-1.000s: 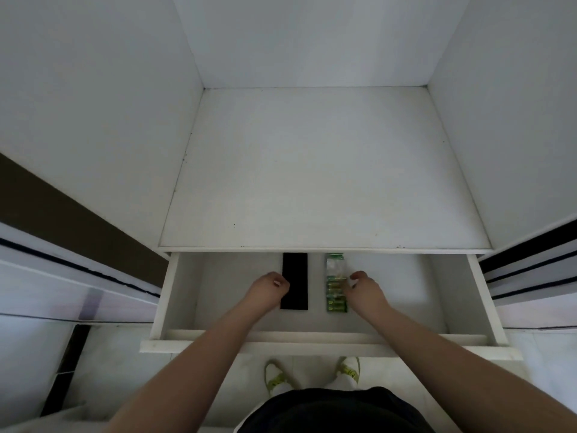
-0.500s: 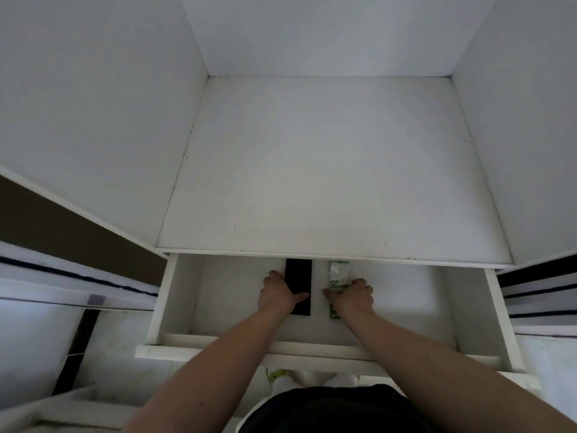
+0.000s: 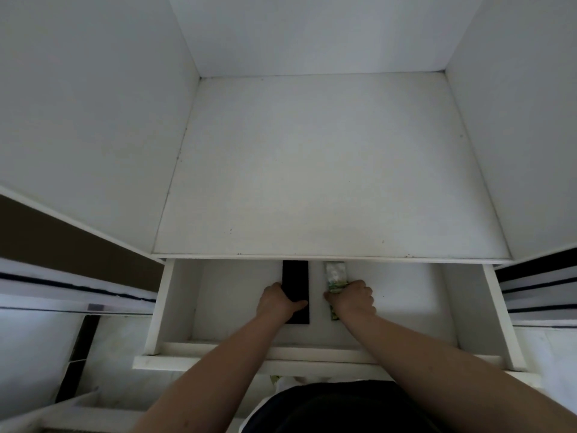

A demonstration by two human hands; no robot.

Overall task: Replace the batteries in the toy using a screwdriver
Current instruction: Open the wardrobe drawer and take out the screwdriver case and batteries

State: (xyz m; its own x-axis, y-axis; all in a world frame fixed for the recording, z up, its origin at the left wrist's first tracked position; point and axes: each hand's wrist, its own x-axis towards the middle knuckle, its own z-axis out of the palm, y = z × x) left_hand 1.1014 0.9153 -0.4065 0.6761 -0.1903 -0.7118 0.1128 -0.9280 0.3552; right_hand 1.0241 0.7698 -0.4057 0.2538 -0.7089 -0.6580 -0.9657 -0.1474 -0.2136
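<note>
A white drawer [image 3: 175, 307] stands pulled open below a white shelf. Inside it lie a flat black rectangular case [image 3: 295, 278] and, to its right, a green and white pack of batteries [image 3: 335, 275]. My left hand [image 3: 278, 303] grips the black case, fingers round its left edge and thumb across its top. My right hand [image 3: 354, 296] grips the battery pack at its middle, covering most of it. No toy and no screwdriver are in view; what the black case holds is hidden.
The white shelf [image 3: 327, 170] above the drawer has white side walls and a back wall. Cabinet edges with dark stripes flank the drawer on both sides. The drawer's front panel [image 3: 199, 360] is close to my body. Pale floor lies below.
Both hands moved from beside the two things onto them and closed round them. The camera tilted slightly, so the drawer sits lower in view.
</note>
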